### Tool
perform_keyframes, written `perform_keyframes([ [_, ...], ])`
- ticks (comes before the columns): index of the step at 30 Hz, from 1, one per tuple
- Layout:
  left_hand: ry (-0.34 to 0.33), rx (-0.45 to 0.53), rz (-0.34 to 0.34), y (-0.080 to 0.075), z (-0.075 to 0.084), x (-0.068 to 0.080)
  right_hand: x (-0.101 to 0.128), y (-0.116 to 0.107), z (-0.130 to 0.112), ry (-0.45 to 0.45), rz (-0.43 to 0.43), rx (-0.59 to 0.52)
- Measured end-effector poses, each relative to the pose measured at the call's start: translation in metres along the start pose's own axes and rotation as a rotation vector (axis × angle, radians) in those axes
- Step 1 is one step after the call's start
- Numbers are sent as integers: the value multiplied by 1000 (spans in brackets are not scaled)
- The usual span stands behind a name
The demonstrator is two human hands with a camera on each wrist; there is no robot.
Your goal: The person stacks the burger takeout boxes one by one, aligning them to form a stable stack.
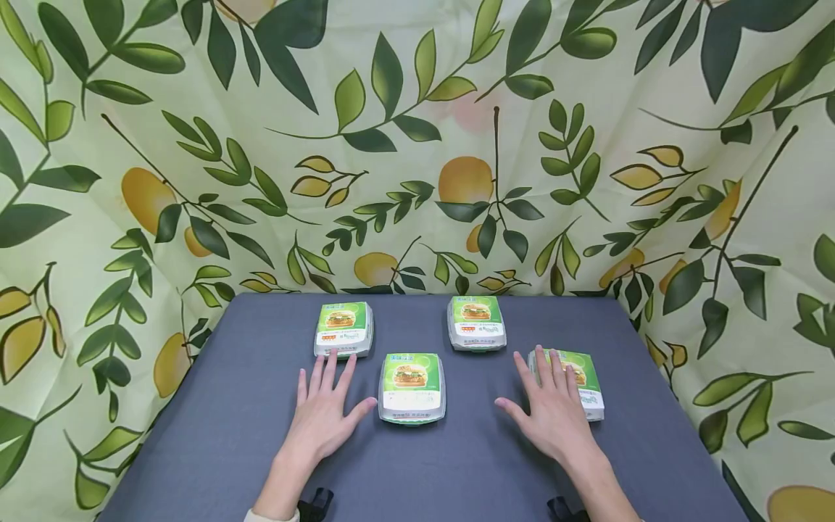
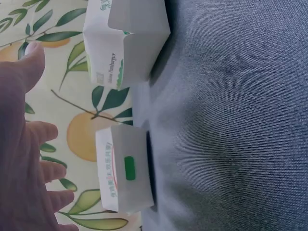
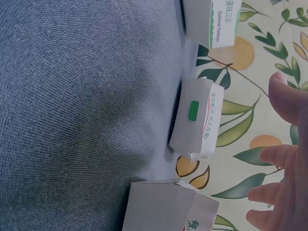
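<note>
Several white and green hamburger boxes stand on the table, lids closed. My left hand (image 1: 321, 420) is held palm down with fingers spread, between the back left box (image 1: 343, 326) and the front middle box (image 1: 412, 388). The left wrist view shows its fingers apart from the near box (image 2: 137, 48) and the farther box (image 2: 127, 168). Fingers also spread, my right hand (image 1: 553, 413) covers part of the front right box (image 1: 589, 395) in the head view. The right wrist view shows a gap between that hand and the boxes. The back right box (image 1: 477, 323) stands beyond it.
A dark grey-blue cloth covers the table (image 1: 483, 464). Behind it and along both sides hangs a pale curtain (image 1: 404, 181) printed with leaves and orange fruit. Dark straps (image 1: 316, 504) show at the wrists.
</note>
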State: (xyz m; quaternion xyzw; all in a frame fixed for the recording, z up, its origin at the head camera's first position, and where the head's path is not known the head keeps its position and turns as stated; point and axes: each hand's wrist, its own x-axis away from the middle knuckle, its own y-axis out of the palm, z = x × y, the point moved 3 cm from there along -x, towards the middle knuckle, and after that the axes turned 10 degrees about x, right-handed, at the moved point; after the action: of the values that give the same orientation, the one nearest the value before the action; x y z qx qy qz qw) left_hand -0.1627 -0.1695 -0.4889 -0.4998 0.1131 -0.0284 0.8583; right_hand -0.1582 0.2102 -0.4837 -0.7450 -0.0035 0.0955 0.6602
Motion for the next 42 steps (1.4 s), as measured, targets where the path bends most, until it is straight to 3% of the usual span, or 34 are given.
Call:
perform_keyframes([
  [10,49,54,37,1,6,-1,-1,2,-8,-37,26,-5],
  [23,95,315,61,14,22,-9,-6,8,-31,-21,11,-235],
  [27,66,391,35,22,24,-11,-8,11,-41,-19,-10,-334],
  [35,-75,554,-63,32,19,-12,-21,18,-58,-26,-45,-505],
  [42,-66,657,-94,42,19,-16,-24,30,-70,-48,-64,-590],
])
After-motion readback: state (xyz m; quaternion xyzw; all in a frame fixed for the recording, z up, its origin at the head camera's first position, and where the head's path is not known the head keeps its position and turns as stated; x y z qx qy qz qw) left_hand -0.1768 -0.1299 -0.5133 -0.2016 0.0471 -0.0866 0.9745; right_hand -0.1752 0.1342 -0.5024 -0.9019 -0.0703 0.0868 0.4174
